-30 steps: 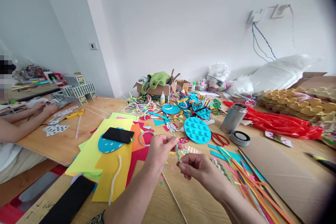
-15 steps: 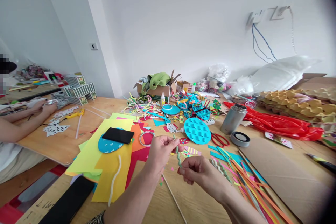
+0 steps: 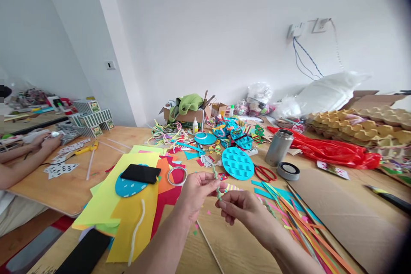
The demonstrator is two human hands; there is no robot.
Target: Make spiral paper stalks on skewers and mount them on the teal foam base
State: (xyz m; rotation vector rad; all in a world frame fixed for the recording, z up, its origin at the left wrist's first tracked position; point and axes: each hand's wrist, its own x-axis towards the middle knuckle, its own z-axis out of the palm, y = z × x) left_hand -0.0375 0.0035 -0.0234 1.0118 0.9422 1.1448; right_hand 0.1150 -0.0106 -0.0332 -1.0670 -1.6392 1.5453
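Note:
A short green twisted strand (image 3: pixel 218 192) stands upright between my two hands. My left hand (image 3: pixel 201 189) pinches it around its middle, and its upper end sticks out above the fingers. Close by on the right, my right hand (image 3: pixel 236 207) grips the lower end between thumb and fingers. Under my hands a thin wooden stick (image 3: pixel 208 244) lies on the table. Just behind them rests a round blue piece with raised squares (image 3: pixel 237 163). Red-handled scissors (image 3: pixel 266 174) lie beside it.
Right: metal flask (image 3: pixel 279 147), its lid (image 3: pixel 288 171), paper strips (image 3: pixel 302 222), cardboard (image 3: pixel 340 209), red plastic (image 3: pixel 337 150). Left: yellow paper (image 3: pixel 105 197), a black phone (image 3: pixel 141 174), and another person's hands (image 3: pixel 48 139) near playing cards (image 3: pixel 61 170). Craft pieces (image 3: pixel 234 130) are heaped behind.
The camera view has shifted slightly. My left hand has moved down along the green strand, closer to my right hand, leaving more of the strand's top showing.

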